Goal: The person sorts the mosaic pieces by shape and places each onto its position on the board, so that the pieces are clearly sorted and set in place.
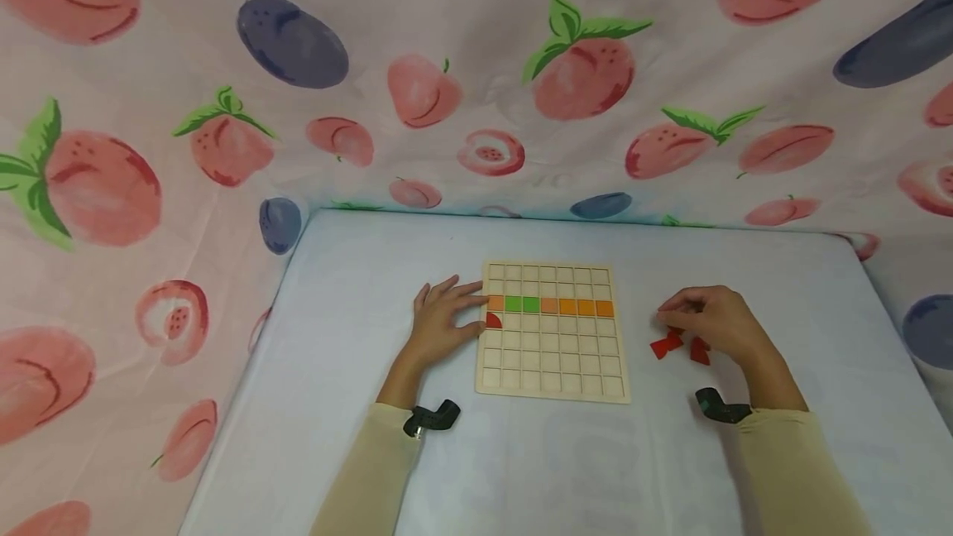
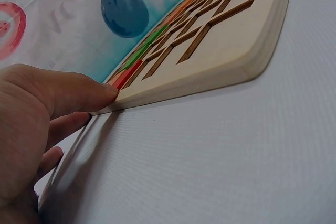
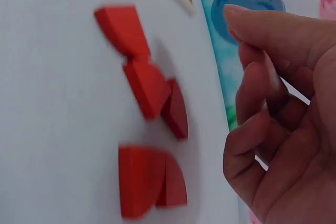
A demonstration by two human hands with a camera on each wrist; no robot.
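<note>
A pale wooden grid board (image 1: pixel 551 397) lies on the table. Across one row run orange, green (image 1: pixel 522 304) and peach squares; a red quarter-round piece (image 1: pixel 494 320) sits in the leftmost cell below. My left hand (image 1: pixel 439 323) has its fingers spread at the board's left edge, the thumb (image 2: pixel 89 92) touching the rim beside the red piece. To the right of the board, my right hand (image 1: pixel 715 321) hovers above several loose red pieces (image 1: pixel 700 351). Its fingers are curled, thumb close to the index finger, and no piece shows between them in the right wrist view.
The white table (image 1: pixel 551 470) carries the board near its middle. Fruit-patterned cloth (image 1: pixel 476 106) rises behind the table and along its left side. A dark wrist strap (image 1: pixel 432 418) is on the left arm, and another strap (image 1: pixel 722 408) on the right.
</note>
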